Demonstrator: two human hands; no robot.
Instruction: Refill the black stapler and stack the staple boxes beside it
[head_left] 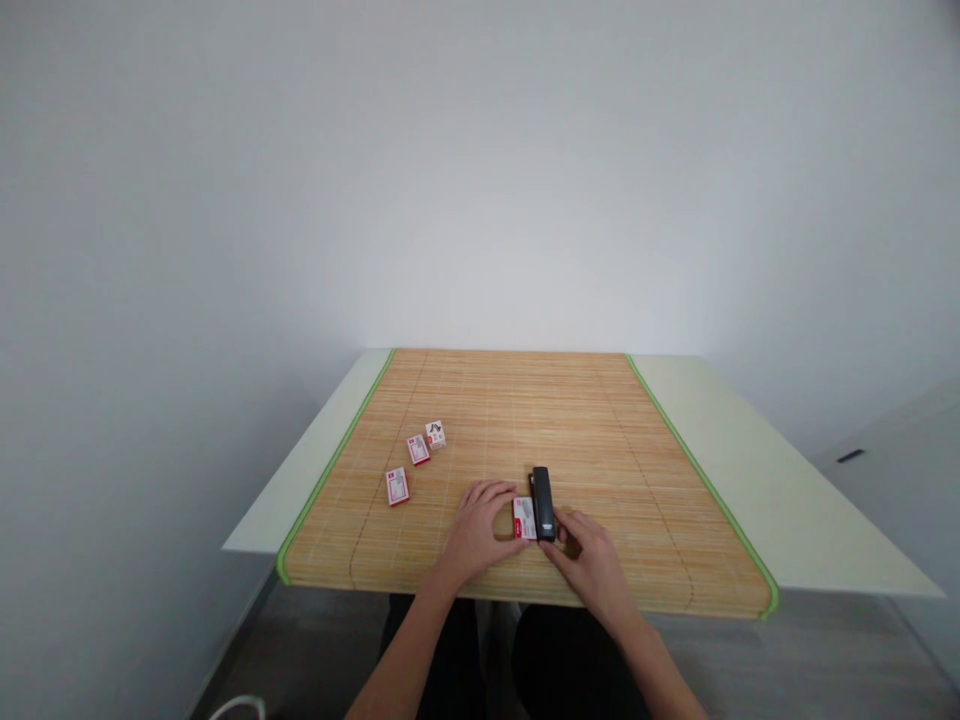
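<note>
A black stapler (541, 500) lies on the bamboo mat (645, 500) near its front edge, pointing away from me. A small red and white staple box (524, 518) stands right against the stapler's left side. My left hand (477, 530) holds that box with its fingertips. My right hand (587, 560) touches the near end of the stapler, fingers curled around it.
Three more small red and white boxes (397, 486) (418, 449) (436, 434) lie in a diagonal row on the mat's left part. The mat has green side edges and covers a pale table (787, 500) set against a white wall. The floor below is grey.
</note>
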